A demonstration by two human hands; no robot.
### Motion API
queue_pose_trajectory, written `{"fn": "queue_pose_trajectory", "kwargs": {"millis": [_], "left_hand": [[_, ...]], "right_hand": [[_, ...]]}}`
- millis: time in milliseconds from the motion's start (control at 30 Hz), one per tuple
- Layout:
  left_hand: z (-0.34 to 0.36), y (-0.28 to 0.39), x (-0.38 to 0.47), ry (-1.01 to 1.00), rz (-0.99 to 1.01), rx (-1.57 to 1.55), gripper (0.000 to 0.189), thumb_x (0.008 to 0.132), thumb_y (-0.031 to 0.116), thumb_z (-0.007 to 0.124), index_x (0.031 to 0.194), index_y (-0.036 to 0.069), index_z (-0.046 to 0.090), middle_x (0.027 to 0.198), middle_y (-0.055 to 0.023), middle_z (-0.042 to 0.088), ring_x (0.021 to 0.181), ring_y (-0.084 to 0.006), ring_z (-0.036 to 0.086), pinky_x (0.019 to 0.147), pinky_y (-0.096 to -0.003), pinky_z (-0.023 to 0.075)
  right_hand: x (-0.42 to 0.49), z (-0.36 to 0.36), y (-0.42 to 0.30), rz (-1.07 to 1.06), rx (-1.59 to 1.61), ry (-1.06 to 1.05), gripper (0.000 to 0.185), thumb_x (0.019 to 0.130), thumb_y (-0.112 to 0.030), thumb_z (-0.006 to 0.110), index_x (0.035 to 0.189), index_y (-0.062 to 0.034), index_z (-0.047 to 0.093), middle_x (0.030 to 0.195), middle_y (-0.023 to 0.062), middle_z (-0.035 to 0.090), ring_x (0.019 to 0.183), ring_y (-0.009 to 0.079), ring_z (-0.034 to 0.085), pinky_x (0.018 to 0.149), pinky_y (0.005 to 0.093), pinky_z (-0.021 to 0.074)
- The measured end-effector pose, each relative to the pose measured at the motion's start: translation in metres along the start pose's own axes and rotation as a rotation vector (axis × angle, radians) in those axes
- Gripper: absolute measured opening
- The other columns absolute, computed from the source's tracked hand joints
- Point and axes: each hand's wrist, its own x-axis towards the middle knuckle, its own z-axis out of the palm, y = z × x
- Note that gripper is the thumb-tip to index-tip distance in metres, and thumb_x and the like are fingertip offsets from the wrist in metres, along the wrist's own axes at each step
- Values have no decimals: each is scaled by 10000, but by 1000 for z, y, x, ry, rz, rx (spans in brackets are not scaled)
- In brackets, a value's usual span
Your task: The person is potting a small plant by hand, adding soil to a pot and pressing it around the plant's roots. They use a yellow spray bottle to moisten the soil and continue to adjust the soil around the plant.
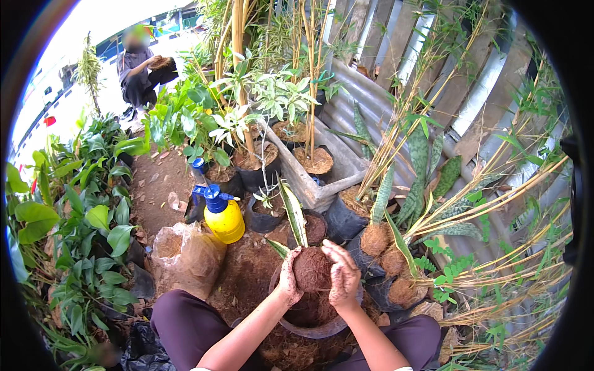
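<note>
My left hand [289, 277] holds the left side of a round ball of brown growing medium [312, 269], from which a variegated snake plant leaf [294, 213] rises. My right hand [342, 273], smeared with soil, is cupped at the ball's right side with fingers raised and apart; whether the palm touches it is hard to tell. Below both hands is a wide round basin [320, 330] with loose dark coir-like material in it. Several fibre-wrapped balls, one of them a coir ball [375, 239] with a leaf, lie to the right.
A yellow pump sprayer [224, 222] with a blue head stands at the left, beside a clear plastic bag [188, 255] of fibre. Potted plants and a concrete trough [320, 192] are ahead. Bamboo stems [492, 197] reach in from the right. A person [141, 69] squats far left.
</note>
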Motion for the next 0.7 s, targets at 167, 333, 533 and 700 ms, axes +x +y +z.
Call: {"fn": "queue_pose_trajectory", "kwargs": {"millis": [167, 333, 533, 700], "left_hand": [[2, 1, 1, 3, 7, -45, 388, 900, 399, 495, 1121, 92, 584, 1080, -88, 645, 989, -231, 611, 911, -387, 475], [4, 3, 2, 18, 0, -70, 402, 894, 423, 493, 1115, 99, 581, 1061, -98, 641, 985, -237, 606, 895, -383, 479], [2, 8, 0, -41, 3, -59, 349, 901, 400, 496, 1065, 110, 599, 1011, -96, 647, 932, -239, 618, 865, -383, 495], [2, 11, -4, -4, -58, -132, 380, 880, 432, 503, 1079, 121, 595, 1030, -87, 643, 947, -242, 616, 888, -380, 492]], "right_hand": [[1, 4, -6, 34, 29, -42, 414, 966, -330, 461, 1147, 4, 625, 1224, 170, 593, 1208, 329, 515, 1038, 423, 368], [2, -1, -16, -197, -484, -409, 339, 927, -245, 485, 1128, -20, 641, 1220, 126, 604, 1241, 362, 478, 1070, 465, 324], [5, 2, -22, -309, -524, -427, 391, 906, -281, 510, 1190, -29, 605, 1284, 125, 559, 1306, 361, 401, 1087, 533, 256], [1, 3, -26, -267, -522, -520, 413, 905, -288, 507, 1223, -36, 585, 1310, 114, 542, 1324, 348, 381, 1091, 522, 261]]}}
